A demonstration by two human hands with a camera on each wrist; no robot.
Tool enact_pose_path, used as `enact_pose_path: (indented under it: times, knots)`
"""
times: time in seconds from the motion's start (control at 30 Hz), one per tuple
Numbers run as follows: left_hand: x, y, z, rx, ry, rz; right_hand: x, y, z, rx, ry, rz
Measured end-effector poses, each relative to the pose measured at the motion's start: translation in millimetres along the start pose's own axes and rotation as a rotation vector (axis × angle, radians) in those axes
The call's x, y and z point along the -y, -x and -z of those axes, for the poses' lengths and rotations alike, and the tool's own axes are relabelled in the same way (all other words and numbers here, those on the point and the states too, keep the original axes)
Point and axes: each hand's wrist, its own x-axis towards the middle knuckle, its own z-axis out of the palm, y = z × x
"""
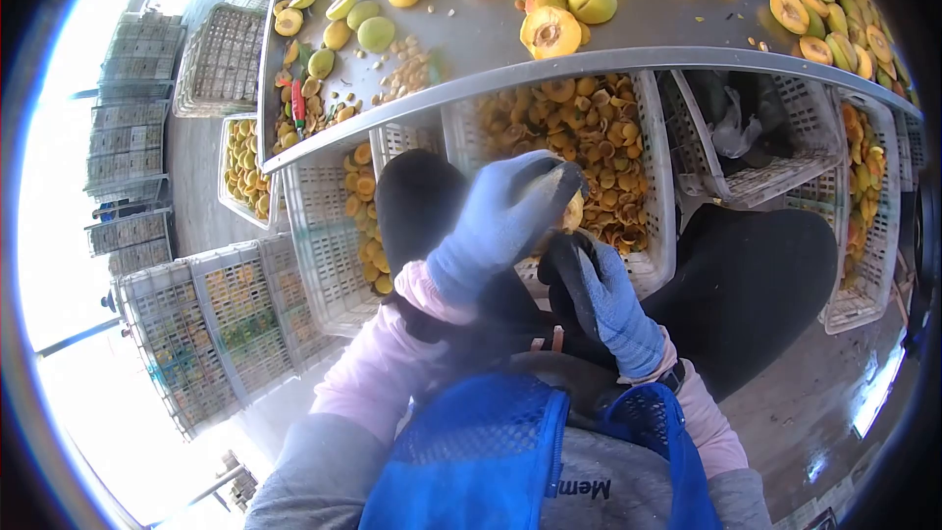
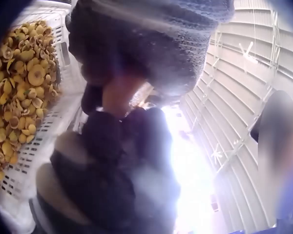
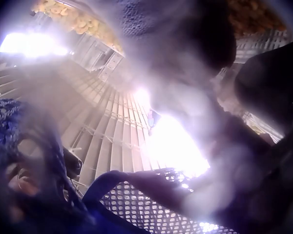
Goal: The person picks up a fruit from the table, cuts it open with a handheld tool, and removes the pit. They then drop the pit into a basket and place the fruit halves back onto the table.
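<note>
1. You hold the pale-orange fruit piece [image 1: 572, 213] at the fingertips of your left hand [image 1: 498, 224], curled round it; the fruit lies to that hand's right.
2. Your right hand [image 1: 618, 316] lies nearer your body, fingertips close to the fruit; you cannot tell whether they pinch it. The fruit's long axis is hidden too.
3. Below, between your knees [image 1: 775, 250], a white crate [image 1: 661, 182] holds cut pieces [image 1: 616, 132].
4. Ahead, the metal table's rim [image 1: 589, 63] bounds your reach; fruit halves [image 1: 550, 32] lie beyond it.
</note>
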Motion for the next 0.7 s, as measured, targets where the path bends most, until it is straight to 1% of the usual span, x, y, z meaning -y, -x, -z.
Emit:
enact_pose_path:
  times: [0.07, 0.1, 0.13, 0.17, 0.2, 0.27, 0.37, 0.43, 0.5, 0.53, 0.57, 0.63, 0.67, 0.7]
  knots:
    - [-3, -4, 5, 0.059, -0.134, -0.002, -12, -3, -5, -0.021, -0.117, -0.020]
    - [-4, -7, 7, 0.089, -0.200, -0.006, -15, -5, -14, -0.068, -0.156, 0.037]
    - [1, -10, 8, 0.113, -0.344, -0.070, -15, -4, -14, -0.068, -0.207, 0.023]
    - [0, -10, 7, 0.094, -0.370, -0.072, -14, -4, -15, -0.069, -0.257, 0.008]
    - [0, -10, 5, 0.075, -0.395, -0.073, 6, -1, -10, -0.023, -0.318, -0.080]
    - [3, -7, 1, 0.010, -0.421, -0.076, 19, 0, -7, 0.034, -0.397, -0.183]
    - [15, -4, -9, -0.127, -0.423, -0.112, 27, 0, -6, 0.055, -0.448, -0.237]
    - [28, -5, -12, -0.224, -0.406, -0.150, 34, 0, -7, 0.062, -0.473, -0.305]
    - [32, 0, -11, -0.152, 0.076, -0.017, 12, -6, -14, -0.026, -0.415, -0.199]
    - [31, 2, -11, -0.113, 0.314, 0.047, 5, -7, -14, -0.041, -0.400, -0.181]
    - [29, 5, -15, -0.191, 0.318, -0.027, 0, -8, -14, -0.055, -0.384, -0.164]
    - [26, 10, -29, -0.345, 0.324, -0.177, 8, -9, -12, -0.035, -0.356, -0.168]
    - [30, 8, -32, -0.413, 0.276, -0.237, 8, -9, -13, -0.030, -0.330, -0.153]
    - [29, 8, -29, -0.361, 0.225, -0.159, 1, -10, -13, -0.035, -0.279, -0.099]
